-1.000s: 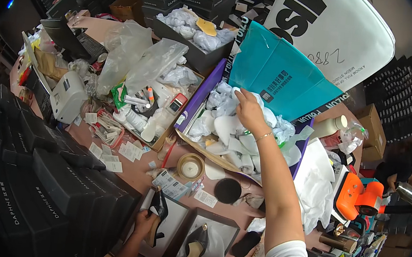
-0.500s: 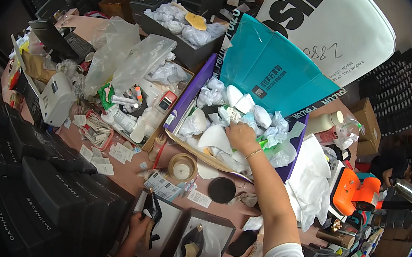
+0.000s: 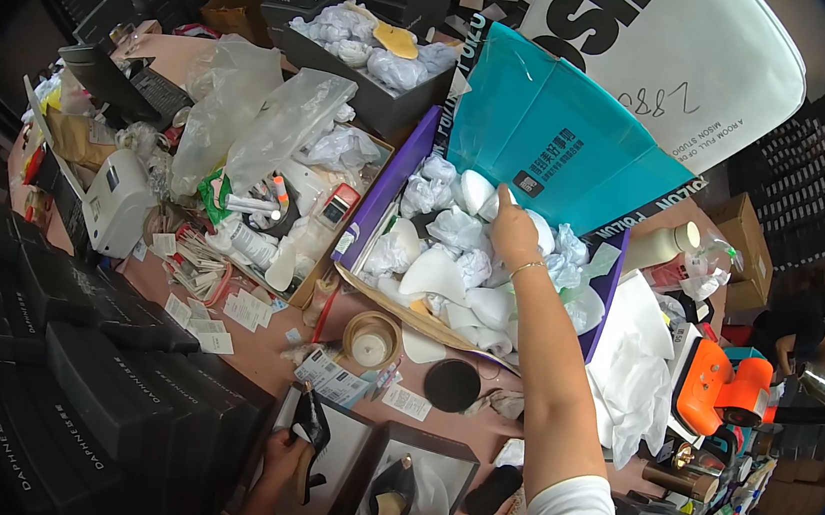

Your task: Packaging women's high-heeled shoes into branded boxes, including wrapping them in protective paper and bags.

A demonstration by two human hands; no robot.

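Note:
In my left hand (image 3: 283, 457), at the lower left, is a black high-heeled shoe (image 3: 313, 430), held above an opened shoe box (image 3: 344, 446). The matching shoe (image 3: 391, 497) rests in a second box (image 3: 450, 470) beside it, with white tissue. My right hand (image 3: 516, 232) reaches into the back of a large purple and teal carton (image 3: 368, 221). Its index finger is stretched out at a white shoe insert (image 3: 490, 206); the other fingers are mostly hidden. Crumpled paper stuffing (image 3: 458, 230) and more white inserts (image 3: 435, 274) fill the carton.
Stacked black shoe boxes (image 3: 119, 418) crowd the left. A tray of odds and ends (image 3: 301, 286), tape roll (image 3: 372, 341), black round lid (image 3: 451, 385) and brush (image 3: 512, 514) lie about the table. An orange device (image 3: 721, 387) and white tissue sheets (image 3: 631, 356) are at the right.
My right hand has moved up and back within the carton, from the middle of the stuffing to the inserts near the teal flap. My left hand still holds the shoe.

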